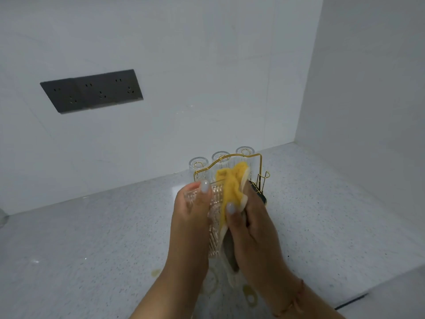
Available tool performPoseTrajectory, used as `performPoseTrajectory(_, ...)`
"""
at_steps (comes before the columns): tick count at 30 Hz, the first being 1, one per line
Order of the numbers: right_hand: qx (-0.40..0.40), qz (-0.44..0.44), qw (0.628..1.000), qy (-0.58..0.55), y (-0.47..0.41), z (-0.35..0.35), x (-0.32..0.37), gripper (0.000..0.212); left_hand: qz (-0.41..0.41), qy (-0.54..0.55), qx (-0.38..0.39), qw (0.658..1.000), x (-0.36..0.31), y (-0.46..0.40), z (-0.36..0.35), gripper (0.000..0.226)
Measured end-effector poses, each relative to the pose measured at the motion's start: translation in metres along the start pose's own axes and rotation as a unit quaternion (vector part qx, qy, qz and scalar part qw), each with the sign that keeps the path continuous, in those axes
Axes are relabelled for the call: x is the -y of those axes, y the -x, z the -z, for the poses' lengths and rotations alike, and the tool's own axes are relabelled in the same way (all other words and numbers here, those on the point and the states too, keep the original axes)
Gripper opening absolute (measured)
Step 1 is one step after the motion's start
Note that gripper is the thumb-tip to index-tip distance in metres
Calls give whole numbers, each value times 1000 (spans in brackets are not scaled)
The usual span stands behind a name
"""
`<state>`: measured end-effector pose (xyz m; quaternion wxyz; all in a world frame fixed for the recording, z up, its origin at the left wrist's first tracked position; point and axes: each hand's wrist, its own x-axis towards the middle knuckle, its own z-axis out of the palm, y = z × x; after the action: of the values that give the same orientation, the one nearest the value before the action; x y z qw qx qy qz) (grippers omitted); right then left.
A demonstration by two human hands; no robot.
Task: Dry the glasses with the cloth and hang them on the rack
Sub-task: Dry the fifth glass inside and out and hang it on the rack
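You are mid-drying: your left hand (pixel 193 217) curls round a ribbed glass (pixel 212 229) held above the speckled counter (pixel 92 238), while your right hand (pixel 250 229) pinches the yellow cloth (pixel 232 189) against it. Next, carry it to the gold wire rack (pixel 257 162) just beyond, where three upturned glasses (pixel 199 165) fill the back row, so aim for a free front peg.

Glass (pixel 215 217) betw. hands, rack (pixel 232 166) behind.

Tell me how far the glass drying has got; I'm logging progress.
Done: three glasses hang upside down on the gold rack. In hand: the left hand holds a ribbed glass while the right hand rubs it with the yellow cloth. Left: hanging that glass.
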<state>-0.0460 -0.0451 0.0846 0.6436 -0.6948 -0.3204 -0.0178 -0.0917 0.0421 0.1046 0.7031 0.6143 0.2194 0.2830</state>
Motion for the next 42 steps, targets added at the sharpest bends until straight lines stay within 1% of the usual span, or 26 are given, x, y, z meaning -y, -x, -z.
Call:
performPoseTrajectory(2,33,-97,990,-99,-13,8,6,42,-23,-1,14,1000,0,2,-1,74)
performPoseTrajectory(3,65,-155,970,-177,-19,13,5,49,-35,1,23,999,0,1,-1,76)
performPoseTrajectory(4,83,-209,936,-269,-22,17,5,55,-48,3,34,998,0,1,-2,76)
performPoseTrajectory(5,94,-242,900,-349,-23,19,6,58,-52,-1,44,998,-1,1,-3,75)
performPoseTrajectory(6,95,-256,877,-395,-22,19,5,58,-47,-8,51,998,0,-1,-3,75)
performPoseTrajectory(8,79,-264,853,-442,-20,16,-1,51,-33,-48,45,997,0,-8,-5,84)
performPoseTrajectory(9,55,-266,854,-444,-18,15,-5,51,-26,-69,37,997,1,-12,-5,92)
performPoseTrajectory(11,-2,-258,892,-372,-17,9,-12,65,-14,-80,7,997,5,-15,-6,100)
performPoseTrajectory(12,-20,-241,918,-315,-18,8,-11,63,-13,-76,-11,997,7,-12,-6,99)
performPoseTrajectory(14,-54,-210,953,-210,-19,6,-11,40,-23,-70,-12,997,9,1,-10,93)
performPoseTrajectory(17,-53,-132,979,-145,-14,9,0,36,-24,-34,-2,999,10,12,-11,87)
performPoseTrajectory(19,-35,-73,991,-109,-9,9,1,35,-6,10,29,1000,7,4,-7,86)
performPoseTrajectory(21,6,-64,992,-105,-9,8,-1,44,6,79,87,993,0,-4,0,77)
performPoseTrajectory(22,20,-69,988,-133,-13,8,-3,49,10,117,105,987,-2,-7,2,73)
performPoseTrajectory(23,44,-101,971,-210,-16,9,-3,51,14,142,125,982,-3,-7,4,73)
performPoseTrajectory(24,74,-154,938,-301,-18,10,-3,51,16,154,144,977,-3,-7,4,79)
performPoseTrajectory(26,93,-219,882,-407,-19,12,-2,52,21,145,168,975,-2,-7,5,85)
performPoseTrajectory(28,63,-210,902,-371,-18,9,-6,68,39,134,163,977,-3,-10,6,79)
performPoseTrajectory(29,34,-195,918,-344,-16,8,-7,74,48,115,137,983,-5,-10,6,80)
performPoseTrajectory(30,8,-183,928,-326,-16,7,-8,71,53,75,103,990,-5,-12,6,83)
performPoseTrajectory(32,-35,-154,960,-233,-14,4,-10,48,35,-15,33,999,-1,-10,3,82)
performPoseTrajectory(33,-51,-141,973,-176,-13,3,-8,39,21,-25,18,999,0,-7,1,80)
performPoseTrajectory(35,-67,-104,988,-89,-8,0,1,31,2,0,24,1000,3,-1,-3,82)
performPoseTrajectory(37,-68,-87,993,-36,-6,-1,4,37,-1,34,59,998,4,0,-3,88)
performPoseTrajectory(39,-54,-109,990,-70,-9,4,6,46,13,70,111,991,2,-4,1,85)
performPoseTrajectory(42,16,-186,954,-233,-18,15,9,52,32,153,205,966,-1,-5,5,76)
